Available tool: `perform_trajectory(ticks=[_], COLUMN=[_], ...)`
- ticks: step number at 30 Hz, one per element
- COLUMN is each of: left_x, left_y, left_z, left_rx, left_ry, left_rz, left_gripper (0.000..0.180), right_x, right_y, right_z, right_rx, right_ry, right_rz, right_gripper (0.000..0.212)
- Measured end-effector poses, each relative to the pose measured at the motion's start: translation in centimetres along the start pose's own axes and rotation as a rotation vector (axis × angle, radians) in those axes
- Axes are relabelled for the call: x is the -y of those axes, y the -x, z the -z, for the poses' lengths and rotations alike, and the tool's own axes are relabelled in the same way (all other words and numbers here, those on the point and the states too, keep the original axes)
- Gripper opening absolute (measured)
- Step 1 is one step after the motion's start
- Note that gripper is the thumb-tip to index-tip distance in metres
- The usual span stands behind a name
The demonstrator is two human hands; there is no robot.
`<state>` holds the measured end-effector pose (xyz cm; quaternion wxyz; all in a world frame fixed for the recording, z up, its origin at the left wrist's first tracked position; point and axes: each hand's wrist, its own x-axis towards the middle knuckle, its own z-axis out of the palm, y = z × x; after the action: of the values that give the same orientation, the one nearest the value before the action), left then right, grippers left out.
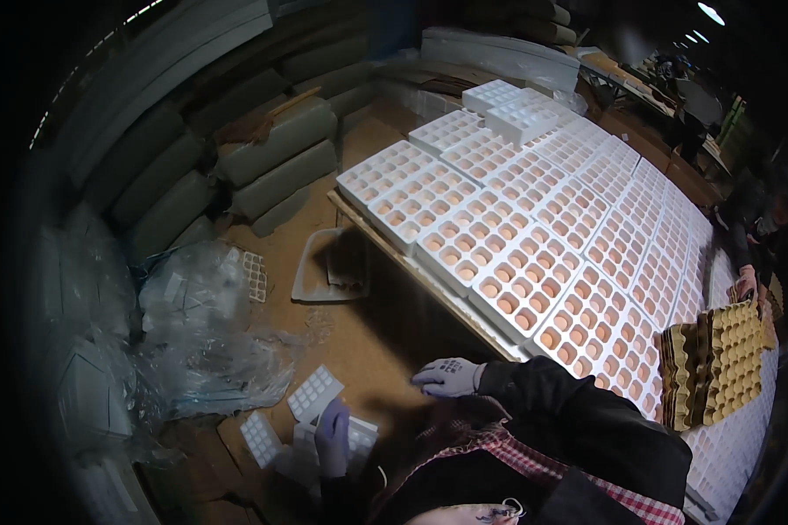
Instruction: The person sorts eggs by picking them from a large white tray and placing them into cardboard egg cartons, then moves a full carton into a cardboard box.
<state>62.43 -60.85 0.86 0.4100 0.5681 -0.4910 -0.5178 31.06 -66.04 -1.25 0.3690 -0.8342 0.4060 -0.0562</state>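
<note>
My left hand (332, 439), in a pale purple glove, reaches down over white foam trays with square pockets. Its fingers look stretched out and close together; I cannot tell whether they touch a tray. One small tray (315, 392) leans by its fingertips, another tray (259, 437) lies tilted further left, and a further tray (362, 437) shows behind the hand. My right hand (449, 378), gloved in grey-white, hangs palm down in front of me with loose fingers and nothing in it. Beyond it, white foam trays (521, 280) filled with round, pale orange things cover a large table.
At right, another person's hand (748, 282) is at a stack of brown moulded-pulp trays (714, 367). Two foam trays (521, 118) sit raised on the far table end. Clear plastic wrapping (210, 324), a plastic bin (305, 280) and stacked grey bundles (276, 153) stand left.
</note>
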Motion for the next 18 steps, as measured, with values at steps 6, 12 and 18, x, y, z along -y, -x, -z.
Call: perform_trajectory(ticks=[6, 12, 18], left_x=[2.1, -2.2, -22.3], left_y=[-11.8, -22.9, -33.1], left_z=[-1.1, -2.1, -4.2], left_rx=[0.345, 0.504, 0.803], left_ry=[-0.602, -0.459, -0.089], left_rz=[-0.178, -0.172, -0.287], left_gripper=[0.046, 0.043, 0.051], right_x=[-4.4, -17.6, -26.2], right_y=[-2.3, -10.0, -13.4], right_z=[13.9, 29.2, 49.2], right_rx=[-0.591, -0.743, -1.037], right_ry=[-0.19, -0.518, -0.38], right_rz=[-0.279, -0.544, -0.803], right_gripper=[0.043, 0.09, 0.088])
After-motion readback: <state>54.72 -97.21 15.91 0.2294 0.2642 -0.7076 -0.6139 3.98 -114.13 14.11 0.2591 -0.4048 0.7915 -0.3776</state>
